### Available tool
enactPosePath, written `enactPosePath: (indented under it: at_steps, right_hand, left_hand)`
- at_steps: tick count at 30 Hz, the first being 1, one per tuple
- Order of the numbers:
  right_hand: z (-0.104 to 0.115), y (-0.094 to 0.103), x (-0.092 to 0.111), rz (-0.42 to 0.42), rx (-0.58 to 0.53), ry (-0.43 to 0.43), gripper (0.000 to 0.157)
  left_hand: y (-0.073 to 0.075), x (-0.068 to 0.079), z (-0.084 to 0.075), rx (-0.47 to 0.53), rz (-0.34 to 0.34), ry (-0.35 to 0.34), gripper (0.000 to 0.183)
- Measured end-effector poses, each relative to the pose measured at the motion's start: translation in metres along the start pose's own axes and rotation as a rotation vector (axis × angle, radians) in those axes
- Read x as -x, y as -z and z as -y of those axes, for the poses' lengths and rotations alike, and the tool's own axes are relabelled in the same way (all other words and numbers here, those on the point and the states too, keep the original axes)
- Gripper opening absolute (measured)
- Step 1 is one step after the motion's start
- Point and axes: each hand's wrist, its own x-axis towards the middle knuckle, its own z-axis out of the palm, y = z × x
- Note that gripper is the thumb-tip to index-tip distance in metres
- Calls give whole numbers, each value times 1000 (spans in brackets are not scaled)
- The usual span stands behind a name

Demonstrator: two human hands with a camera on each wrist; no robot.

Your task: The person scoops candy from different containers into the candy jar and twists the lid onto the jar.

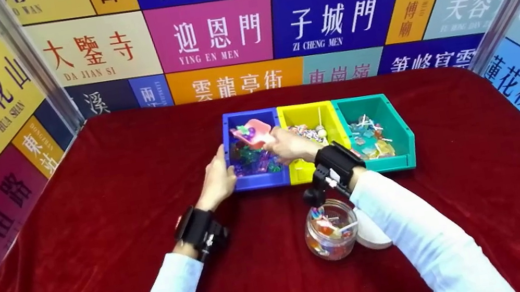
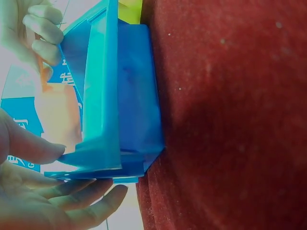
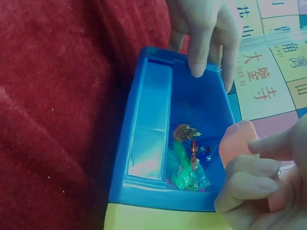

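My right hand [image 1: 294,144] holds a pink scoop [image 1: 260,135] by its handle, above the blue bin [image 1: 262,181]. Green and purple pieces lie in the scoop's bowl in the head view. With its thumb inside and its other fingers outside, my left hand [image 1: 217,178] grips the blue bin's left wall. Inside that bin are wrapped candies [image 3: 184,172], green, blue and red. A clear jar [image 1: 327,248] containing colourful candies and white sticks stands nearer me, below my right wrist. Its contents are partly blurred by the glass.
A yellow bin [image 1: 301,175] with small candies and a lollipop adjoins the blue one. Beyond it on the right stands a green bin [image 1: 398,136] with more wrapped sweets. A white lid [image 1: 374,235] lies beside the jar, partly under my right forearm. Red cloth [image 1: 95,237] covers the table.
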Motion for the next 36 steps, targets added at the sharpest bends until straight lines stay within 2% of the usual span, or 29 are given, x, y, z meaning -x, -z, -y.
enactPosePath:
  at_steps: [8,12,17,20,31,36]
  right_hand:
    - [-6,13,5,-38,-66,-16,22]
    - [-11,21,8,-54,-110,-13,25]
    - [-17,28,12,-61,-149,47,28]
    - [-21,32,14,-72,-129,93,30]
    - [-31,55,33,-67,-186,205,32]
    - [-38,66,45,-91,-147,234,36]
  left_hand:
    - [-1,-1,1,20,8,30,55]
    - [0,-1,0,22,0,21,55]
    - [2,0,-1,20,-18,30,57]
    - [4,0,-2,20,-45,31,57]
    - [5,0,-6,82,-247,-116,46]
    - [6,1,-10,118,-283,-168,42]
